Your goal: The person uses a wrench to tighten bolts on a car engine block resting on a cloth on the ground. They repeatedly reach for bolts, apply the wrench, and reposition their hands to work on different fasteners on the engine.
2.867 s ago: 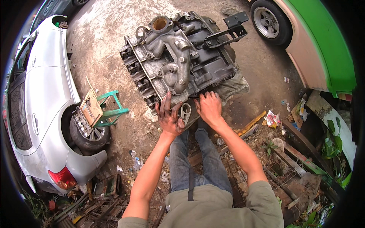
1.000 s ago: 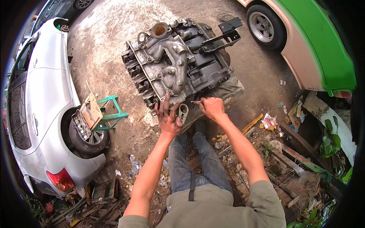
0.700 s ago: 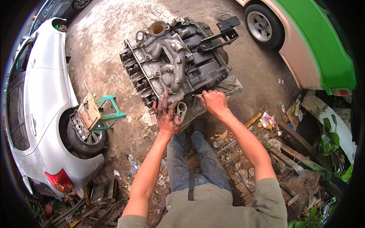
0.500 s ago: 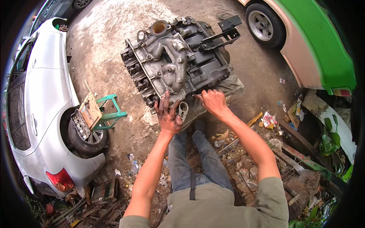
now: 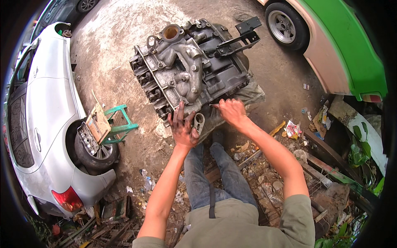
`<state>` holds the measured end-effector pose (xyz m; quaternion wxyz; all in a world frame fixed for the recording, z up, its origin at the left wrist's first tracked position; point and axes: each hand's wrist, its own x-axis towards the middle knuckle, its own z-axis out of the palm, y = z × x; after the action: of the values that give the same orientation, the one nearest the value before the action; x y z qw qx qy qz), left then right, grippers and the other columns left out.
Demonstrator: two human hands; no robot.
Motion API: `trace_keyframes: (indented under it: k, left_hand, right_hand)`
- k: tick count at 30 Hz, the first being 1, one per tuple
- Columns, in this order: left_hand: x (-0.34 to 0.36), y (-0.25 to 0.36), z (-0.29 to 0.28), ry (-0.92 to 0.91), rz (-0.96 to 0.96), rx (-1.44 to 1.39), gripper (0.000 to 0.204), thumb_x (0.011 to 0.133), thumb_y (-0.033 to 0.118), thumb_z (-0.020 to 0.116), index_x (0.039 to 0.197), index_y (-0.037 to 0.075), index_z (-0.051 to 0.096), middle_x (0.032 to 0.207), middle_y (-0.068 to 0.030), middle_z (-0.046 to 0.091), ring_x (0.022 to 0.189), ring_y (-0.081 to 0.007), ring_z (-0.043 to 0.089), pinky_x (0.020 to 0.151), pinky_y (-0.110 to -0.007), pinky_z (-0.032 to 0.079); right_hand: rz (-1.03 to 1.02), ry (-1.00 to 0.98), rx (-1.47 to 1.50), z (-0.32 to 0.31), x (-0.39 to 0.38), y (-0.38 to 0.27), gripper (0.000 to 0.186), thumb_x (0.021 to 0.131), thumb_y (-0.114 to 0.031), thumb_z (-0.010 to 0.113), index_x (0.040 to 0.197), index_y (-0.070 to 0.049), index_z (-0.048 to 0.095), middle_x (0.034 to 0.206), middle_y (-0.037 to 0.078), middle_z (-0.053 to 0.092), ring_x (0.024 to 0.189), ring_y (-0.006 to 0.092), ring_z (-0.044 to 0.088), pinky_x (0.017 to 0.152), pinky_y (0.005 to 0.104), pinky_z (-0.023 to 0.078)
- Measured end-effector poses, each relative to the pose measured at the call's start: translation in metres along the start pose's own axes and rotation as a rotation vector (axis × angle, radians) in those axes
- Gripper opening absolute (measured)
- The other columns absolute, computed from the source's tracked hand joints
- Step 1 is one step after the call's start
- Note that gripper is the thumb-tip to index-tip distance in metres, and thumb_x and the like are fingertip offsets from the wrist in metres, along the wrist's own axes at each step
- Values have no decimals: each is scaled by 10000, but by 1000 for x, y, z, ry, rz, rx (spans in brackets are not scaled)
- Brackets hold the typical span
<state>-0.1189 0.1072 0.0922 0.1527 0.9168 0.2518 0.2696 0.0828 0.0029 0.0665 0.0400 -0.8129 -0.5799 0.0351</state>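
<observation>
A greasy engine block (image 5: 225, 66) with a silver intake manifold (image 5: 194, 74) bolted on top lies in front of me. My left hand (image 5: 183, 131) rests against its near left edge, fingers stretched and apart, blackened with grease. Beside those fingers a metal eye-shaped bracket (image 5: 199, 120) sticks out toward me. At the engine's near side my right hand (image 5: 231, 111) is closed round a slim metal tool (image 5: 213, 105). Only the tool's tip shows, touching or close to the block's lower side; its exact kind is hidden by my fingers.
A silver car (image 5: 51, 103) stands at the left, near a green stool (image 5: 120, 122) bearing a wooden board (image 5: 98, 120). A green and pink vehicle (image 5: 343, 49) is at the far right. A cloth (image 5: 253, 93) lies under the engine; litter and wood scraps (image 5: 269, 182) surround my legs.
The whole view has shifted slightly. Both hands keep nearly the same places at the engine, and the right one still grips the tool, turned a little.
</observation>
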Motion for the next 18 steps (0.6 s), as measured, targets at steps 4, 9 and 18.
trace_keyframes:
  k: [4,9,18]
  left_hand:
    - [-1,-1,0,10,2,-12,517,932,378,328,1293,125,599,1536,-191,397,1385,-364,383,1159,-559,182]
    - [-3,-1,2,-7,-26,-4,525,943,404,319,1280,142,624,1529,-179,413,1384,-351,387,1152,-558,195]
    - [-5,-3,2,-43,-25,-4,577,978,454,263,1229,91,635,1541,-206,381,1400,-370,346,1159,-551,147]
  right_hand:
    - [15,-3,130,9,-1,9,426,956,-446,577,763,-75,659,648,130,683,598,297,693,559,416,545]
    - [-19,-17,212,27,2,21,412,932,-440,614,748,-73,662,667,163,681,584,329,678,533,437,534]
    - [523,163,1099,128,-16,-59,295,991,-241,545,958,21,678,802,259,655,814,429,645,706,452,491]
